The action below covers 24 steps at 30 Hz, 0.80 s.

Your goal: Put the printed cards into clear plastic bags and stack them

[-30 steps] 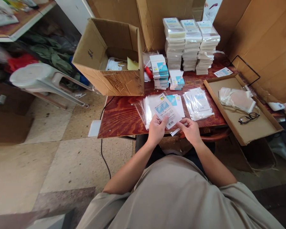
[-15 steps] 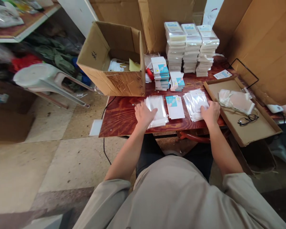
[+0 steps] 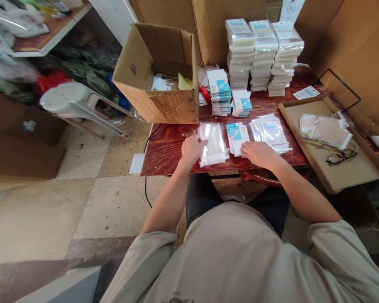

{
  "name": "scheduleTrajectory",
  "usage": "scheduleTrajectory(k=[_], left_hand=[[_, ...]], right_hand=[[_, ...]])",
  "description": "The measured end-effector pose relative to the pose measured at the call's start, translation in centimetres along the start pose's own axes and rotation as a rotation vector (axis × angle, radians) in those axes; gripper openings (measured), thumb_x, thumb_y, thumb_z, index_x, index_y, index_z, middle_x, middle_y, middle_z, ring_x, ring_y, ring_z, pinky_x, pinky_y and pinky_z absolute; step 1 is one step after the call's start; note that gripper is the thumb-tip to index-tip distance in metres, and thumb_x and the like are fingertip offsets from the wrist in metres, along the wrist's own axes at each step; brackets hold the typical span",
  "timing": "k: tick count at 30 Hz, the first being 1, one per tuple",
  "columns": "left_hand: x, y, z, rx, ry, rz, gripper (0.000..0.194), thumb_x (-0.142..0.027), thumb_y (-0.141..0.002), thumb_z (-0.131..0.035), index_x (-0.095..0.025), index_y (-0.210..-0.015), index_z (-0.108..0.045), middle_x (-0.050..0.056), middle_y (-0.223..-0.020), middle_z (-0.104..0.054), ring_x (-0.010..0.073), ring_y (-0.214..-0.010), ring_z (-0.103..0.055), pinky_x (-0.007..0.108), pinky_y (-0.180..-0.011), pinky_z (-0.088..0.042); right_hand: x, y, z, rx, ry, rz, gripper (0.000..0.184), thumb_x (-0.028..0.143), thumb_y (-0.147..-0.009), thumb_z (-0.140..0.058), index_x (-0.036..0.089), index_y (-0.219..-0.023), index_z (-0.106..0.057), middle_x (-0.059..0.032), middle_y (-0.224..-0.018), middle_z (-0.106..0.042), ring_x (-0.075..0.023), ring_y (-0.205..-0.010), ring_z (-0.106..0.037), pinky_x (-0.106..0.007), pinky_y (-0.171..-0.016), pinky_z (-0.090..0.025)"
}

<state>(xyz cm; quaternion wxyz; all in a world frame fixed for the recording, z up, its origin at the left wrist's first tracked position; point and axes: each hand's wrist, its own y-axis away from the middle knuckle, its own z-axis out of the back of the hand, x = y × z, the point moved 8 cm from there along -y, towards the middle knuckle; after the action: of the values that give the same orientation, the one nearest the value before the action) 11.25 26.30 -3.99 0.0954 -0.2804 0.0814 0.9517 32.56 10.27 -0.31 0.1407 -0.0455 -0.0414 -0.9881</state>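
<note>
My left hand (image 3: 192, 149) is at the left edge of a pile of clear plastic sleeves (image 3: 213, 144), with thumb and curled fingers pinching at a sleeve there. Right of that pile lies a small, slightly fanned stack of white-and-blue printed cards (image 3: 238, 138). My right hand (image 3: 259, 155) reaches over from the right, its fingers closed at the lower right edge of the top card. Just beyond it, a fanned pile of filled sleeves (image 3: 270, 131) lies on the wooden table (image 3: 167, 147).
Behind stand a cardboard box (image 3: 173, 103), card stacks (image 3: 220, 94) and tall stacks of packed sleeves (image 3: 262, 54). A cardboard tray (image 3: 337, 179) at the right holds plastic sleeves and glasses (image 3: 341, 157). A plastic stool (image 3: 66, 99) stands on the floor at left.
My right hand has moved left from the filled sleeves to the card stack. My left hand has stayed at the clear sleeves, its fingers more curled. The whole view has shifted slightly.
</note>
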Motion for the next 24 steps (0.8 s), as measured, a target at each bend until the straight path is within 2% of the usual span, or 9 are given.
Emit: scheduleTrajectory(k=[6,8,10,12,13,14,16,19,24], left_hand=[[-1.0,1.2,1.5,-0.141,0.036,-0.113,0.027,-0.033,-0.102,-0.058,-0.019,-0.082,-0.071,0.019,-0.099,-0.077,0.0374,-0.109,-0.072,0.051,-0.103,-0.051],[-1.1,1.4,1.4,-0.156,0.276,-0.127,0.023,-0.030,-0.101,-0.059,-0.019,-0.086,-0.071,0.016,-0.101,-0.078,0.0327,-0.106,-0.074,0.048,-0.102,-0.054],[-0.8,1.6,0.4,-0.108,0.654,-0.056,0.016,-0.029,-0.099,-0.064,-0.018,-0.089,-0.068,0.014,-0.096,-0.078,0.0279,-0.095,-0.078,0.045,-0.095,-0.060],[-0.7,2.0,-0.9,-0.065,1.001,0.046,0.015,-0.029,-0.097,-0.071,-0.017,-0.090,-0.065,0.012,-0.090,-0.078,0.0250,-0.084,-0.080,0.043,-0.086,-0.064],[-0.9,2.3,-1.4,-0.063,1.120,0.084,0.018,-0.030,-0.095,-0.074,-0.016,-0.090,-0.064,0.011,-0.088,-0.078,0.0241,-0.081,-0.080,0.042,-0.083,-0.066],[-1.1,2.6,-1.7,-0.071,1.201,0.110,0.021,-0.031,-0.094,-0.077,-0.017,-0.091,-0.062,0.010,-0.086,-0.078,0.0235,-0.080,-0.080,0.041,-0.082,-0.067],[-1.7,3.3,-2.1,-0.091,1.290,0.140,0.028,-0.036,-0.091,-0.083,-0.017,-0.092,-0.061,0.009,-0.084,-0.078,0.0230,-0.078,-0.081,0.038,-0.079,-0.068],[-2.6,4.1,-2.7,-0.104,1.330,0.141,0.040,-0.048,-0.089,-0.086,-0.019,-0.093,-0.059,0.009,-0.085,-0.078,0.0241,-0.081,-0.082,0.036,-0.076,-0.068],[-3.3,4.9,-4.3,-0.098,1.296,0.129,0.052,-0.068,-0.088,-0.081,-0.023,-0.093,-0.055,0.007,-0.082,-0.078,0.0235,-0.080,-0.081,0.034,-0.071,-0.067]], right_hand=[[-0.4,0.6,0.2,-0.038,-0.019,-0.055,0.026,0.005,-0.100,-0.053,0.015,-0.100,-0.077,-0.0135,-0.103,-0.079,-0.0252,-0.092,-0.072,-0.035,-0.081,-0.051],[-1.5,1.5,1.5,-0.214,-0.121,-0.177,0.026,0.013,-0.104,-0.052,0.016,-0.095,-0.076,-0.0122,-0.092,-0.079,-0.0239,-0.085,-0.072,-0.035,-0.078,-0.051],[-2.8,3.7,3.5,-0.521,-0.314,-0.362,0.027,0.027,-0.107,-0.054,0.018,-0.093,-0.075,-0.0107,-0.085,-0.078,-0.0236,-0.081,-0.072,-0.035,-0.077,-0.055],[-3.7,6.7,4.1,-0.806,-0.654,-0.543,0.031,0.046,-0.105,-0.061,0.020,-0.095,-0.074,-0.0091,-0.085,-0.078,-0.0233,-0.077,-0.075,-0.034,-0.072,-0.059],[-3.7,7.8,3.6,-0.868,-0.865,-0.605,0.035,0.054,-0.102,-0.066,0.020,-0.097,-0.073,-0.0079,-0.085,-0.079,-0.0228,-0.073,-0.076,-0.033,-0.067,-0.061],[-3.2,8.4,2.7,-0.859,-1.072,-0.643,0.040,0.061,-0.096,-0.072,0.021,-0.099,-0.072,-0.0066,-0.083,-0.078,-0.0220,-0.068,-0.076,-0.032,-0.061,-0.062],[-1.1,8.5,0.7,-0.689,-1.379,-0.661,0.051,0.067,-0.084,-0.083,0.020,-0.099,-0.071,-0.0045,-0.077,-0.077,-0.0206,-0.057,-0.074,-0.030,-0.050,-0.060],[1.3,8.5,-1.7,-0.479,-1.514,-0.679,0.058,0.069,-0.075,-0.090,0.017,-0.095,-0.072,-0.0045,-0.072,-0.075,-0.0204,-0.052,-0.073,-0.028,-0.045,-0.061],[0.5,8.7,-3.2,-0.576,-1.500,-0.745,0.060,0.071,-0.075,-0.088,0.018,-0.098,-0.070,-0.0056,-0.074,-0.077,-0.0218,-0.056,-0.076,-0.026,-0.045,-0.061]])
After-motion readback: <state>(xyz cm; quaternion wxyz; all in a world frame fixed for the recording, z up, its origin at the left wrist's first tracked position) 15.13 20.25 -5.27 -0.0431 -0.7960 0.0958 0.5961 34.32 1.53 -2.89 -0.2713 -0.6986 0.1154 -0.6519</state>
